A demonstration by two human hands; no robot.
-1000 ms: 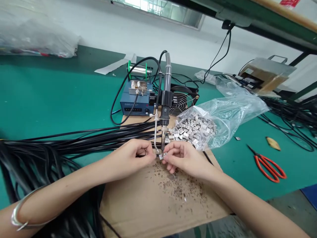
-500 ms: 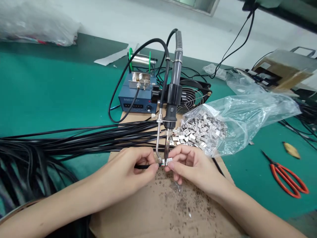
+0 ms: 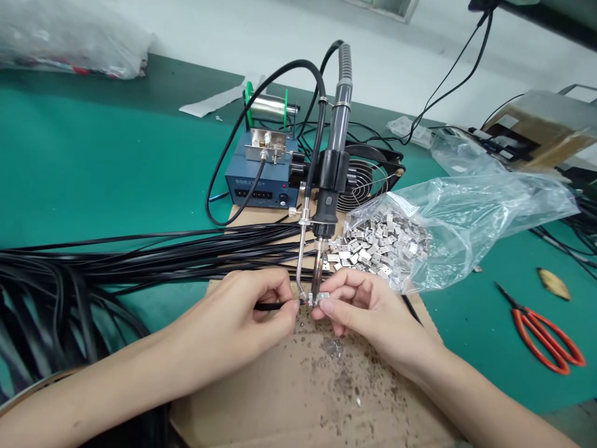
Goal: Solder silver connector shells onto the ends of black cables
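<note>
Between thumb and fingers, my left hand (image 3: 263,311) pinches a black cable (image 3: 270,305) close to its stripped end. My right hand (image 3: 361,305) is closed on a small silver USB connector (image 3: 323,297), held up against the cable's wire ends. The tip of the upright soldering iron (image 3: 318,274) comes down at the joint between cable and connector. Beside it, a bent metal solder feed tube (image 3: 299,267) points at the same spot. Exact contact at the tip is too small to make out.
Behind stand a blue solder feeder box (image 3: 261,186), a solder spool (image 3: 268,107) and a fan (image 3: 364,183). Loose USB connectors (image 3: 373,246) spill from a clear bag (image 3: 471,230). Black cables (image 3: 153,261) lie left, red-handled scissors (image 3: 543,336) right. Cardboard (image 3: 280,386) lies below my hands.
The view has shifted slightly. My right hand has turned the connector a little, and it still meets the cable end under the iron. Both grips are kept.
</note>
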